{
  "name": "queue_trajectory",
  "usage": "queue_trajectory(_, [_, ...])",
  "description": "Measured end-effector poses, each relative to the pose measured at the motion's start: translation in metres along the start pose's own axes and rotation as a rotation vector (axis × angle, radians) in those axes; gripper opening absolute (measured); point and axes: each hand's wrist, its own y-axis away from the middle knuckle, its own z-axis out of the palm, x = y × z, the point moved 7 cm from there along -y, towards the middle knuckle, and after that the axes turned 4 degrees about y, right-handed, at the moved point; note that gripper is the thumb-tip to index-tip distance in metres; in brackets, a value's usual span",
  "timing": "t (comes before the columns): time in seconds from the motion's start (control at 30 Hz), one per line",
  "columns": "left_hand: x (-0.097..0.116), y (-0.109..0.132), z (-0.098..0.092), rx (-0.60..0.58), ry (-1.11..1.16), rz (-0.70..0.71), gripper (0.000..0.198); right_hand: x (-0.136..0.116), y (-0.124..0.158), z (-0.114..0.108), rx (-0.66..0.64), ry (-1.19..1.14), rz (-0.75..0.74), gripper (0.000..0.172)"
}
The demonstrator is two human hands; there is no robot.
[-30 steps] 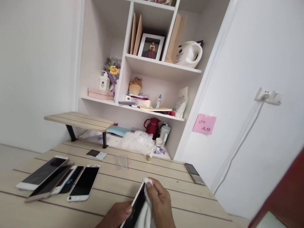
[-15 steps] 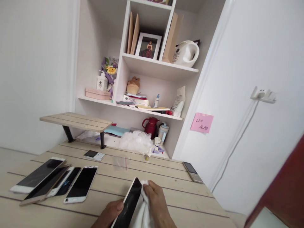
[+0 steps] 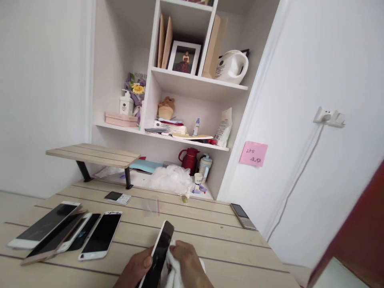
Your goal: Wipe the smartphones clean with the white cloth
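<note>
A smartphone (image 3: 158, 256) with a dark screen and pale edge is tilted upright at the near side of the table. My left hand (image 3: 135, 267) grips it along its left edge, thumb at the rim. Bunched in my right hand (image 3: 188, 260) is a white cloth (image 3: 174, 276), pressed against the phone's right side. The right fingertips are partly hidden by the cloth. To the left lie several other phones, among them a white one with a black screen (image 3: 101, 236) and a larger white one (image 3: 45, 225).
A keypad phone (image 3: 118, 198) and a clear plastic bag (image 3: 151, 207) lie farther back. Another keypad phone (image 3: 243, 216) sits at the right edge. A small raised wooden stand (image 3: 93, 155) is at back left; white shelving (image 3: 198, 82) rises behind the table.
My right hand has moved down and left along the phone with the cloth. The phone has shifted slightly left and up. The whole view has shifted a little.
</note>
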Motion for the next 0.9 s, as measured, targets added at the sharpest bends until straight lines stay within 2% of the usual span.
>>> queue_trajectory(0.2, [-0.008, -0.003, -0.008, 0.089, -0.043, -0.008, 0.073, 0.002, -0.003, 0.007, -0.092, -0.030, 0.051, 0.027])
queue_trajectory(0.33, [-0.013, -0.003, -0.014, 0.109, -0.005, -0.097, 0.082, 0.001, 0.003, 0.022, -0.197, 0.005, 0.071, 0.024])
queue_trajectory(0.43, [-0.007, -0.003, -0.013, 0.091, -0.046, -0.066, 0.088, 0.001, 0.007, 0.026, -0.235, 0.008, 0.082, 0.023])
queue_trajectory(0.67, [0.000, -0.002, -0.008, 0.111, -0.006, 0.042, 0.084, 0.001, 0.003, 0.016, -0.165, -0.034, 0.077, 0.033])
queue_trajectory(0.77, [0.004, -0.001, -0.011, 0.153, 0.011, 0.073, 0.072, 0.005, 0.002, 0.019, -0.172, -0.034, 0.079, 0.037])
queue_trajectory(0.9, [0.008, 0.001, -0.002, 0.050, 0.038, 0.010, 0.070, 0.009, 0.000, 0.016, -0.138, -0.067, 0.102, 0.024])
